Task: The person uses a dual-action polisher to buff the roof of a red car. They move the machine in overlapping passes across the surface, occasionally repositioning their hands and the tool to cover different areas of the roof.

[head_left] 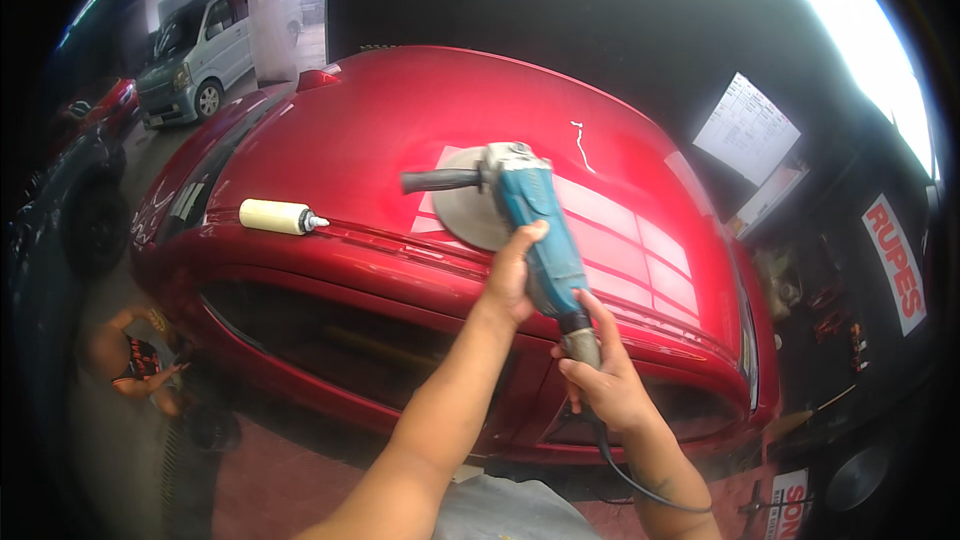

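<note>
Both my hands grip a teal and grey car polisher [548,230] over the roof of a red car [400,100]. My left hand [514,275] is wrapped round the teal body, thumb on top. Around the grey rear handle closes my right hand [608,370], from which a black cord [630,480] runs down past my forearm. The round pale pad [465,205] lies against the roof, partly hidden by the polisher's head. Its dark side handle [440,180] points left with no hand on it. A white squiggle of polish [582,148] marks the paint beyond the tool.
A cream squeeze bottle [275,217] lies on its side along the roof's near edge. Another person [145,360] is low down at the left. Farther back stands a silver van [195,55]. Papers [748,130] hang on the dark wall at right.
</note>
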{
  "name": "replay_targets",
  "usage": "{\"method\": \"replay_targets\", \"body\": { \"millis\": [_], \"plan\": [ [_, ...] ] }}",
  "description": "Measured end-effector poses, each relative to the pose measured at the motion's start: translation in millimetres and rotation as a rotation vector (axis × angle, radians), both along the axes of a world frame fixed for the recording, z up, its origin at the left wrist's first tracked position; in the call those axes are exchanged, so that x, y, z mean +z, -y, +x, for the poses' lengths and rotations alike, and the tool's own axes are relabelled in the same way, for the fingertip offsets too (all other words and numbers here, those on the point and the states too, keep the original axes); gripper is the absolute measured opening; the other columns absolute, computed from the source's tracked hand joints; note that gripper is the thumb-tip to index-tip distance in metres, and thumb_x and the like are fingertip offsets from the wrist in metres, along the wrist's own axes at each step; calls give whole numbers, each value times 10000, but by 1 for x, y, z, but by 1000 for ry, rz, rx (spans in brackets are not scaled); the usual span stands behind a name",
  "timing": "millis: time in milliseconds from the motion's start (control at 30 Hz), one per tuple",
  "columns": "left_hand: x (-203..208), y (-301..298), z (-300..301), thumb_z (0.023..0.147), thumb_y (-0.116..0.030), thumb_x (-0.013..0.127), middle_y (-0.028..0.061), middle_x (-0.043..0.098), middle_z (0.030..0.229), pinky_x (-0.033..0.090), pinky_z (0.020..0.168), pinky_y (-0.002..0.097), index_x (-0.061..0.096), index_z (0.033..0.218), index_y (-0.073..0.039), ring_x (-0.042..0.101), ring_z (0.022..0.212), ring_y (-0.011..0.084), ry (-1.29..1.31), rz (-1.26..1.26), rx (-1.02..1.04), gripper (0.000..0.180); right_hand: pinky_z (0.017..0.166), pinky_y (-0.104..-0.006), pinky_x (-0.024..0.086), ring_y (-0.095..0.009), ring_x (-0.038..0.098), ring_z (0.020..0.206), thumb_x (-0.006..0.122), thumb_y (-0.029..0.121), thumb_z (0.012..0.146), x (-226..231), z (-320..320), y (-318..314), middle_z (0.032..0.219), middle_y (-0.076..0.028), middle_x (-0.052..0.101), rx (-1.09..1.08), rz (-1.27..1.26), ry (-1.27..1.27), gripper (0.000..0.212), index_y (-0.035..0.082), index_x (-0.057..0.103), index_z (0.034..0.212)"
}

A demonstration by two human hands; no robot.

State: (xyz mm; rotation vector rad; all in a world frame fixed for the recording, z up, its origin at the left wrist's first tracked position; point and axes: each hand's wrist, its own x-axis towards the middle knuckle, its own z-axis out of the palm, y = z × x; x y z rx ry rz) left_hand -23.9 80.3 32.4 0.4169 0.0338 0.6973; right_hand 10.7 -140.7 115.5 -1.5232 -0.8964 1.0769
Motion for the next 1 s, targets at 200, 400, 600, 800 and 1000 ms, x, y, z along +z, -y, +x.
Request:
{"method": "replay_targets", "body": {
  "millis": [200,400,600,800,1000],
  "plan": [
    [-2,39,96,1013,-369,768,125,726,1119,677,881,440,588,1388,-28,768,974,251,27,4,-273,538,496,-300,559,-138,625,640,635,-45,964,2,29,43,1137,-129,657,-274,58,-18,1004,295,193,1800],
    [6,27,126,1012,-381,769,150,723,1128,684,897,464,572,1407,-18,770,978,272,26,18,-379,571,498,-304,571,-147,632,649,650,-14,964,9,41,30,1130,-135,664,-329,42,-23,1023,289,157,1807],
    [10,-43,88,1011,-375,762,138,744,1123,671,900,458,604,1380,-54,774,978,281,55,40,-106,514,504,-312,555,-145,619,628,664,-12,991,24,42,-31,1097,-104,640,-133,26,-13,966,299,224,1794],
    [12,-104,3,1000,-479,742,190,748,1144,678,893,483,581,1422,-12,783,993,319,33,101,102,649,501,-315,545,-138,603,612,664,5,1022,18,15,-101,1061,-95,592,105,-4,23,929,346,252,1781],
    [5,-91,-14,1014,-539,695,206,744,1156,678,875,501,575,1416,19,784,986,349,28,138,86,698,536,-322,554,-138,593,658,661,7,1012,19,9,-89,1062,-88,598,175,-2,67,950,297,213,1798]
  ]
}}
